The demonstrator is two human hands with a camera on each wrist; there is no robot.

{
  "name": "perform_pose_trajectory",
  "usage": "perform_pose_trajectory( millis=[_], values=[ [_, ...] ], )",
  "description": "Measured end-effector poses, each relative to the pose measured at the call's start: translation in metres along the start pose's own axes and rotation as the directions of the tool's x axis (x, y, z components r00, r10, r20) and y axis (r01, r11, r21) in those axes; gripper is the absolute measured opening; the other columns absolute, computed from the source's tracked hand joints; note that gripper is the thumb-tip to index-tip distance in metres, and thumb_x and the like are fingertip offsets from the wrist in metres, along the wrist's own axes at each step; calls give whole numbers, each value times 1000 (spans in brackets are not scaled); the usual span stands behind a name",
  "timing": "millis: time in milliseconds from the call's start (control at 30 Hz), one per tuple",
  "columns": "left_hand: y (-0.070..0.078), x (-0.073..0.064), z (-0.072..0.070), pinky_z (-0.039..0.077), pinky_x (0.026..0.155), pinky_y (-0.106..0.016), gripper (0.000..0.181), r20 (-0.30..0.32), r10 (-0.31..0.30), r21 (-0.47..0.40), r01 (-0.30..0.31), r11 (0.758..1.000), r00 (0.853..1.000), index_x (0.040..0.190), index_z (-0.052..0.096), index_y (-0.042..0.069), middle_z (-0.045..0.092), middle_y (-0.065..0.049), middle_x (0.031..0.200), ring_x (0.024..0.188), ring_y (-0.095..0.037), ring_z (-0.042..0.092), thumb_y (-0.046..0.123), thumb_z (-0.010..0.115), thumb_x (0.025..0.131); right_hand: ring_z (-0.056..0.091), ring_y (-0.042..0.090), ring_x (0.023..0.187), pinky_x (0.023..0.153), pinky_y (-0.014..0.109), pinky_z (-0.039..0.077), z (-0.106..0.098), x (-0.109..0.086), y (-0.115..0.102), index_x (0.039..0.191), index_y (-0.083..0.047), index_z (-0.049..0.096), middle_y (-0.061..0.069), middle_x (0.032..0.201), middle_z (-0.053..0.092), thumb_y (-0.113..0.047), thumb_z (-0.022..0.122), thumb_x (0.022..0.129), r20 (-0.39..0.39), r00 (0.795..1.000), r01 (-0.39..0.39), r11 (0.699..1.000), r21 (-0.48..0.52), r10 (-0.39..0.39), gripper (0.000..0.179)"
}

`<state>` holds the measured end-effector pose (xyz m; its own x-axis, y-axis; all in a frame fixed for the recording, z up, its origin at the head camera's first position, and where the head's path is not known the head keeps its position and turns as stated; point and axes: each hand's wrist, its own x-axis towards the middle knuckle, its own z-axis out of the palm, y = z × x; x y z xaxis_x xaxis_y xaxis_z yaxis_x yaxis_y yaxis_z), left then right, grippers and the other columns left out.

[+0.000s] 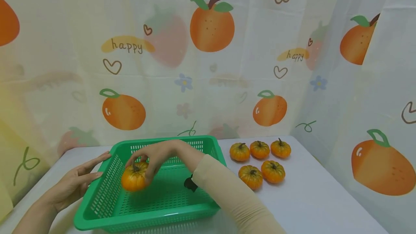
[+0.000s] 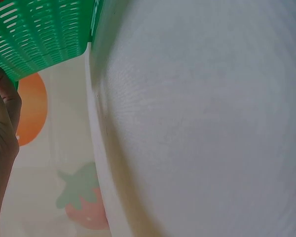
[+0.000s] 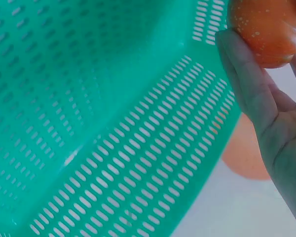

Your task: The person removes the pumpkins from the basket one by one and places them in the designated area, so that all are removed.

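My right hand (image 1: 157, 154) holds a small orange pumpkin (image 1: 134, 180) with a short dark stem, over the left part of a green plastic basket (image 1: 162, 212). In the right wrist view, the fingers (image 3: 249, 79) hold the pumpkin (image 3: 269, 29) from its sides, above the slotted basket wall (image 3: 153, 143). My left hand (image 1: 73, 181) is at the basket's left rim, its index finger and thumb reaching onto it. The left wrist view shows that hand (image 2: 2, 118) by the basket's slotted side (image 2: 44, 34); some fingers are hidden.
Several small pumpkins (image 1: 250, 177) sit on the white table (image 1: 305, 198) to the right of the basket. A small black object (image 1: 190, 183) shows beside my right sleeve, partly hidden. A fruit-printed curtain (image 1: 208, 71) hangs behind and at the sides.
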<state>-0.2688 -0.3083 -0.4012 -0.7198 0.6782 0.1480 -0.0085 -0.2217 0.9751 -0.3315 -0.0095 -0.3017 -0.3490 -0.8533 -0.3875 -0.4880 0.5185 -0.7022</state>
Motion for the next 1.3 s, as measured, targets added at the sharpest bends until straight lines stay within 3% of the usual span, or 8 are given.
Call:
perform_pose_trajectory(
  millis=[300, 667, 867, 1000, 1300],
  values=[
    [1, 0, -2, 61, 85, -26, 59, -30, 3, 65, -1, 998, 1000, 158, 24, 29, 35, 40, 146, 100, -9, 71, 1, 25, 106, 45, 7, 124, 89, 24, 57, -25, -32, -4, 144, -24, 48, -4, 151, 40, -13, 77, 81, -94, 990, 99, 994, -43, -103, 70],
    [1, -1, 0, 61, 86, -28, 59, -49, 1, 40, 1, 999, 999, 154, 34, 32, 37, 39, 146, 103, -10, 71, -1, 26, 106, 47, 13, 126, 93, 29, 56, -51, -70, 3, 143, -28, 49, -3, 141, 48, -19, 78, 81, -208, 970, 122, 992, -26, -125, 69],
    [1, 0, 0, 61, 86, -27, 59, -43, 3, 42, -1, 999, 999, 155, 32, 32, 37, 38, 147, 104, -10, 71, 0, 26, 106, 47, 15, 128, 95, 30, 55, -63, -94, 12, 140, -33, 51, -6, 139, 51, -23, 80, 79, -274, 955, 99, 993, -66, -114, 68],
    [0, 0, 0, 60, 84, -25, 59, -45, 6, 51, -4, 999, 999, 155, 32, 32, 37, 38, 147, 103, -8, 70, -1, 26, 106, 46, 20, 129, 95, 32, 55, -67, -109, 20, 141, -31, 50, -1, 142, 49, -21, 79, 79, -284, 953, 96, 995, -36, -102, 69],
    [0, 0, -1, 61, 87, -29, 59, -19, -5, 7, 5, 1000, 1000, 157, 26, 29, 39, 38, 146, 105, -12, 71, 0, 24, 106, 39, 20, 140, 105, 38, 51, -75, -148, 44, 141, -39, 49, -2, 151, 42, -26, 79, 78, -368, 930, -7, 1000, 1, 7, 71]
  ],
)
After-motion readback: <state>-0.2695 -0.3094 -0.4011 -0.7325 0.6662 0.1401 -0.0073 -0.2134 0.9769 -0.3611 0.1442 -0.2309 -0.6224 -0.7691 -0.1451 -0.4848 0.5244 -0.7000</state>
